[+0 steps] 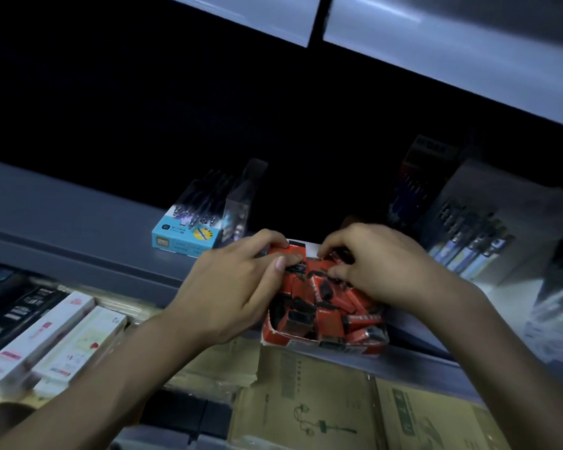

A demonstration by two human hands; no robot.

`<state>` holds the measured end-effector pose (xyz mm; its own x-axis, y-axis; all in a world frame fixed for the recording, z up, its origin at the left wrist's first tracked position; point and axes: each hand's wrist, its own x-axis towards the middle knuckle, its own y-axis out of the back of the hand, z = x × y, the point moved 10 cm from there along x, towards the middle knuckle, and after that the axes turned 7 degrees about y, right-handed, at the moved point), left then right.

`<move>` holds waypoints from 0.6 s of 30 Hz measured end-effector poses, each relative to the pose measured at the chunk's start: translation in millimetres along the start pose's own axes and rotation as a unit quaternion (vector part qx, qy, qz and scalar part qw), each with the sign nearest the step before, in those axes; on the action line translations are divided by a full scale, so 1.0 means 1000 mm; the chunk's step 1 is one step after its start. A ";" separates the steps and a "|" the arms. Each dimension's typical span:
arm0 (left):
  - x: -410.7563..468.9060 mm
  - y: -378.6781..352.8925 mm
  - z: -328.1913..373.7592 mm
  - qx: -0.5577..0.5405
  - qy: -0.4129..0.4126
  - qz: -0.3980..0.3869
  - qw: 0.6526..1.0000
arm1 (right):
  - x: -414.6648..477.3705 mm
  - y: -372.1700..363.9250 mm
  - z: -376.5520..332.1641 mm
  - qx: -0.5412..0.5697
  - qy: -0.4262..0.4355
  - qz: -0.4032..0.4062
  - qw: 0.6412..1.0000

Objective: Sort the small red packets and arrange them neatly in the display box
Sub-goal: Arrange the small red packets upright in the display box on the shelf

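dim shop shelving. a red display box point(301, 343) sits at the front edge of a grey metal shelf point(78, 232), heaped with small red packets point(333, 308). the left hand point(241, 282) pinches one at the box's back-left corner; the right hand point(382, 267) curls into the heap, grasp unclear. a blue pen box point(181, 240) stands behind, to the left.

The display box point(268, 332) at centre looks like thin red cardboard with a rough whitish rim, the red packets point(361, 319) in it have a glossy wrap, the shelf point(78, 251) at left is smooth grey painted metal, and the covers point(306, 401) at lower right are matt brown paper.
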<state>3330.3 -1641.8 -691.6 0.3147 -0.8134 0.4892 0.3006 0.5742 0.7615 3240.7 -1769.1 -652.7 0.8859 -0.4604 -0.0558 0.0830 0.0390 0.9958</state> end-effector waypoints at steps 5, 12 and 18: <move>0.001 0.000 0.000 0.005 -0.004 -0.001 1.000 | 0.005 -0.007 0.002 0.010 -0.011 -0.061 0.998; 0.002 -0.002 -0.002 0.009 0.003 -0.008 1.000 | 0.009 -0.009 0.002 0.029 -0.018 -0.061 0.998; 0.002 -0.003 -0.003 0.000 0.008 -0.016 1.000 | 0.012 -0.009 0.010 0.068 -0.019 -0.070 0.995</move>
<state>3333.3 -1644.9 -694.1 0.3188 -0.8299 0.4579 0.3101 0.5478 0.7770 3246.1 -1783.7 -661.8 0.8522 -0.4854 -0.1952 0.1406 -0.1469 0.9791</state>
